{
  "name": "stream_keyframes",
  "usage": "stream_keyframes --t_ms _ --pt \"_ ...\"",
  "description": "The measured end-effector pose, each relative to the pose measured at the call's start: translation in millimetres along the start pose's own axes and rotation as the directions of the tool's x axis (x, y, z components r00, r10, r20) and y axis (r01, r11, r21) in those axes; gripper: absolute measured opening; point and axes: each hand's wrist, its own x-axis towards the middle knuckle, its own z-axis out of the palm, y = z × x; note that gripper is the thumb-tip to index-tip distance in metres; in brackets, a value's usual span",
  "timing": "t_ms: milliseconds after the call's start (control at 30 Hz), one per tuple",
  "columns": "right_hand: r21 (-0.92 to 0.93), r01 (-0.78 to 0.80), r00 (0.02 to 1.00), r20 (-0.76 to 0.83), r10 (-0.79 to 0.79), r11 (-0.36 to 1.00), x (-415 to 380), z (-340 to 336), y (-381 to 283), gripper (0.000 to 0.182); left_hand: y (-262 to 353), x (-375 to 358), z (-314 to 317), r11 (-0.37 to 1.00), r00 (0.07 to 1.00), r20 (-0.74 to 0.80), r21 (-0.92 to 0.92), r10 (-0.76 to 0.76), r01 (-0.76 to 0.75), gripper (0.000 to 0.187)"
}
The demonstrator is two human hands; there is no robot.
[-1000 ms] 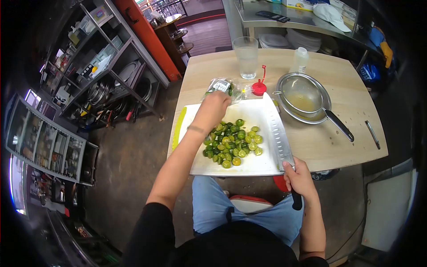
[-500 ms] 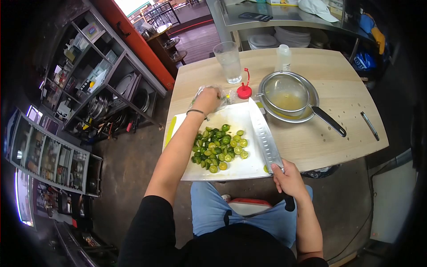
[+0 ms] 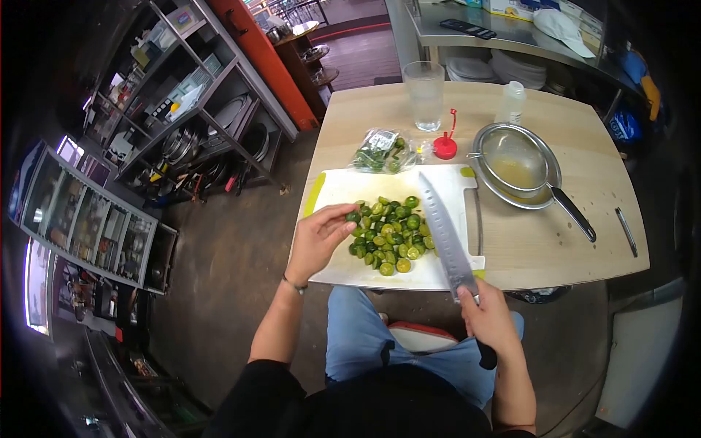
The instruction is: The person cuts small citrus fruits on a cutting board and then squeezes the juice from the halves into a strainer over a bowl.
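Observation:
My left hand (image 3: 318, 242) pinches a small whole green lime (image 3: 353, 217) at the left side of a pile of cut limes (image 3: 393, 232). The pile lies on a white cutting board (image 3: 334, 191) with yellow-green corners. In my right hand (image 3: 488, 312) is the handle of a large kitchen knife (image 3: 447, 241), its dimpled blade pointing away from me over the right part of the board. Beyond the board's far edge lies a clear plastic bag (image 3: 381, 151) with more green limes inside.
Behind the board stand a glass of water (image 3: 426, 102), a red squeeze-bottle cap (image 3: 445, 147) and a translucent bottle (image 3: 511, 104). A strainer (image 3: 517, 162) rests on a metal bowl (image 3: 553, 169) holding yellowish liquid. A pen (image 3: 626, 232) lies near the table's right edge.
My left hand has come back from the plastic bag to the pile, now with a lime in its fingers. The knife stays in my right hand. The view has shifted left.

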Motion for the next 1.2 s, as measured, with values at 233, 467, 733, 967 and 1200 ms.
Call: stream_keyframes --t_ms 233,467,733,967,1200 --pt "-0.273 0.195 0.966 0.218 -0.137 0.942 -6.7 60.4 -35.5 0.025 -16.1 -49.4 0.3 0.813 0.919 -0.204 0.556 0.337 -0.174 0.029" --pt "-0.481 0.199 0.975 0.185 -0.123 0.854 15.9 74.4 -46.8 0.026 -36.3 -58.3 24.1 0.781 0.919 -0.197 0.604 0.341 -0.16 0.022" --pt "-0.584 0.25 0.968 0.153 -0.197 0.772 11.1 80.2 -51.1 0.026 -36.3 -60.0 24.4 0.763 0.898 -0.2 0.616 0.391 -0.196 0.016" --pt "-0.601 0.228 0.971 0.197 -0.135 0.766 -0.7 74.7 -58.3 0.023 -32.1 -60.0 21.3 0.801 0.9 -0.233 0.57 0.368 -0.18 0.011" --pt "-0.578 0.322 0.947 0.191 -0.259 0.75 27.3 96.2 -65.0 0.019 -37.6 -59.1 18.4 0.801 0.908 -0.206 0.568 0.364 -0.192 0.01"
